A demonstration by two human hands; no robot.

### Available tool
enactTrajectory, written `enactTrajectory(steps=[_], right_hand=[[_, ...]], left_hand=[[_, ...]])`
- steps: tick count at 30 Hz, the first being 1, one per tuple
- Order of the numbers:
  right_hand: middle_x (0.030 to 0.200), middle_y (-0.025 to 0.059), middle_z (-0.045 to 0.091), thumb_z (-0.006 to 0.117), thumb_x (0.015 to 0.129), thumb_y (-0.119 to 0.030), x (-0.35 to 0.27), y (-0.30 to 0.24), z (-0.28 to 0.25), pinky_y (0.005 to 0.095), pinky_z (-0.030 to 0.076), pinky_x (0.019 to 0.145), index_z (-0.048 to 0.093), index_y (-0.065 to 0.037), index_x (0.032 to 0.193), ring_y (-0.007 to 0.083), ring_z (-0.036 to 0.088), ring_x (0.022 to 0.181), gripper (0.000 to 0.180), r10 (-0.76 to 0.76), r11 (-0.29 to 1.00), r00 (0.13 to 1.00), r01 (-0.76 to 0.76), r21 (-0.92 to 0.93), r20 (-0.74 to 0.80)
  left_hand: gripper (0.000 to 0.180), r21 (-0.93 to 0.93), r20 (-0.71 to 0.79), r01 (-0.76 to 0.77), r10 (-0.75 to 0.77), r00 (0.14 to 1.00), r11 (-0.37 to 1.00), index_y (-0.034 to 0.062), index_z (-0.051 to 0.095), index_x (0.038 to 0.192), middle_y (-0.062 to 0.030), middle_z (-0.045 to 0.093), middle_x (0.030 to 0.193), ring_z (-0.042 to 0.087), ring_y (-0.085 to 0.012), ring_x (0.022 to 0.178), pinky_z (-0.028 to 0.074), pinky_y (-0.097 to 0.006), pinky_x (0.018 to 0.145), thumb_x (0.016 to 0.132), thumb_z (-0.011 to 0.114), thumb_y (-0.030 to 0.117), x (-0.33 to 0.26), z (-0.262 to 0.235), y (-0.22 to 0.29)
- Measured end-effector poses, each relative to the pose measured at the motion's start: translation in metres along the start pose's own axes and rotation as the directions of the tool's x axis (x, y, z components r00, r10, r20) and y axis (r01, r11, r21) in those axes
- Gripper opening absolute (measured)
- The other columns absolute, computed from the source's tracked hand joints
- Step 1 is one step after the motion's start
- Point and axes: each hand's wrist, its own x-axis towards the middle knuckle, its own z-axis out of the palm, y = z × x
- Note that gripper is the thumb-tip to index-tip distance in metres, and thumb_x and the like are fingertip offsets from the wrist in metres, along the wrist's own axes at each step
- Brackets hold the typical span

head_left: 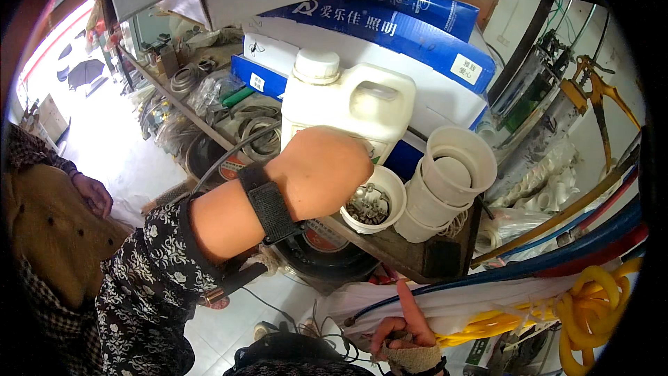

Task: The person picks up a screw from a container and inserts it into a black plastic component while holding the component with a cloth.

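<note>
My left hand (321, 170), with a black strap round the wrist and a black-and-white patterned sleeve, is bent in front of a white plastic jug (376, 97). Its fingers are turned away and hidden, so what they hold does not show. Its knuckle side overlaps the rim of a small white tub (394, 202) containing small metal fittings (369, 205). Low at the right, my right hand (407, 327) points its index finger upward while the other fingers curl loosely. Nothing shows in it, and white plastic sheeting (390, 299) lies behind.
Stacked white cups (435, 202) stand right of the tub, on the shelf. Blue-and-white cartons (417, 49) rise behind the jug. Coiled cables (257, 132) lie left. Yellow hose (591, 306) and blue and red hoses hang right. Another person's hand (92, 195) is at far left.
</note>
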Motion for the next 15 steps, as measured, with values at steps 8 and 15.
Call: enactTrajectory(steps=[8,15], right_hand=[[0.084,0.0129,0.059,0.062,0.082,-0.008,0.003,-0.001,0.0,0.0275,0.049,0.057,0.001,-0.01,0.145,0.0171,0.058,0.069,0.087,-0.02,1.0,0.999,0.02,0.005,0.047],[0.085,0.0132,0.06,0.061,0.084,-0.009,0.004,0.003,-0.005,0.0289,0.05,0.058,0.002,-0.009,0.145,0.0181,0.058,0.07,0.085,-0.008,0.999,0.997,0.004,0.046,0.077]], left_hand=[[0.009,0.125,0.058,-0.057,0.05,0.997,0.991,0.0112,0.063,0.078,-0.0088,0.057,0.074,0.06,-0.0305,0.072,0.048,-0.04,0.061,0.072,0.057,0.013,0.003,0.004,0.007],[0.008,0.1,-0.026,-0.13,0.133,0.991,0.986,0.01,0.062,0.076,-0.0082,0.057,0.073,0.06,-0.0283,0.07,0.048,-0.039,0.058,0.073,0.055,0.013,0.01,0.017,0.008]])
